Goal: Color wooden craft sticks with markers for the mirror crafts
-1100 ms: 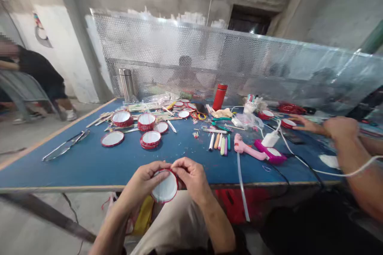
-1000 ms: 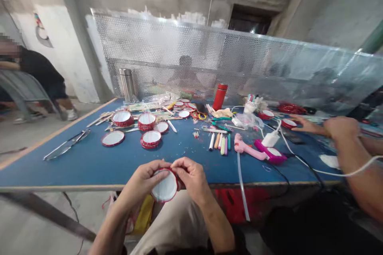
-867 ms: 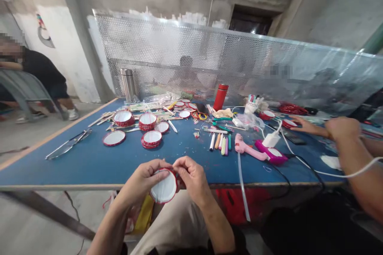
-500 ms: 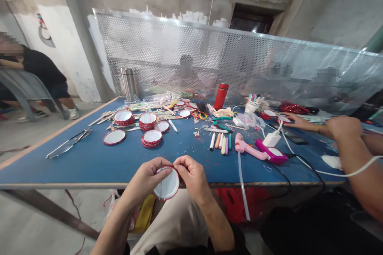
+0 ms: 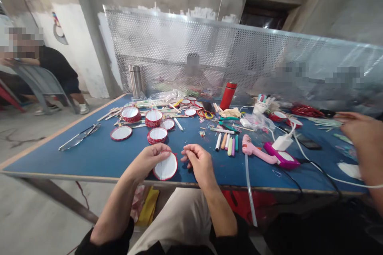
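Observation:
My left hand pinches a round white disc with a red rim by its upper left edge. The disc is tilted up over the front edge of the blue table. Just to the right of it, apart from the rim, my right hand hovers with loosely bent fingers and nothing visible in them. Beyond my hands stands a stack of similar red-rimmed discs, with a single flat disc to its left.
Right of my hands lie several markers, a pink glue gun with a hanging glue stick, and a magenta power strip with cables. A steel flask and a red flask stand at the back. A co-worker's arm reaches in at right.
My right hand has come off the disc's rim and moved slightly right. My left hand still holds the disc, now raised a little. The co-worker's hand has moved right.

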The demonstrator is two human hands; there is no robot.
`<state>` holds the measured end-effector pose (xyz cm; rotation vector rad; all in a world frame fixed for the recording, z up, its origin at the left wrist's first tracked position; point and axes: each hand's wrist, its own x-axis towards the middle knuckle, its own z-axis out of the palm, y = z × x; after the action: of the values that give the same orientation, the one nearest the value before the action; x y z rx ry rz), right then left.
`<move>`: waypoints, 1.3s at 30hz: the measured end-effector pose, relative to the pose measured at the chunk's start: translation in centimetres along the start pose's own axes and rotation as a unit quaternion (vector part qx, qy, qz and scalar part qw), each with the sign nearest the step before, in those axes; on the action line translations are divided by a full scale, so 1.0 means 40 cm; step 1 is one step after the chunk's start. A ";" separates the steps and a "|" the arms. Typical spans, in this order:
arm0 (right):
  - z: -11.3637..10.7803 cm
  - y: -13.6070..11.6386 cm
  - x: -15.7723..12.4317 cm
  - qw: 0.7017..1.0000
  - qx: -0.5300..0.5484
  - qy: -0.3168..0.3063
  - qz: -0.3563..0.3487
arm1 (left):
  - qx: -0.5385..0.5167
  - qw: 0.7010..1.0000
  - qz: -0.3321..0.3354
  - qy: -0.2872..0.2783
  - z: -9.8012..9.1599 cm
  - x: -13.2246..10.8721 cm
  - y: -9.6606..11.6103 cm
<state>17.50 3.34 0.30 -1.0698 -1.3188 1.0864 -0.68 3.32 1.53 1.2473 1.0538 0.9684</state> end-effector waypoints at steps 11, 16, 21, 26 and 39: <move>-0.005 -0.015 -0.025 0.980 -0.043 -0.157 -0.113 | 0.002 0.998 0.031 -0.048 -0.008 -0.023 -0.011; -0.006 -0.019 -0.029 0.981 -0.068 -0.151 -0.101 | 0.078 0.994 0.040 -0.066 -0.007 -0.024 -0.006; -0.004 -0.014 -0.025 0.988 -0.054 -0.130 -0.070 | 0.117 0.990 0.042 -0.064 -0.004 -0.028 -0.002; -0.011 -0.017 -0.025 0.985 -0.059 -0.154 -0.050 | 0.117 0.990 0.054 -0.050 -0.002 -0.028 0.003; 0.007 -0.007 -0.035 0.979 -0.130 -0.101 -0.116 | 0.126 0.976 0.055 -0.168 -0.011 -0.022 0.000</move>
<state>17.26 1.89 0.32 -0.9821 -1.7401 0.8805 -1.33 2.56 1.58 1.6284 0.8639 0.6848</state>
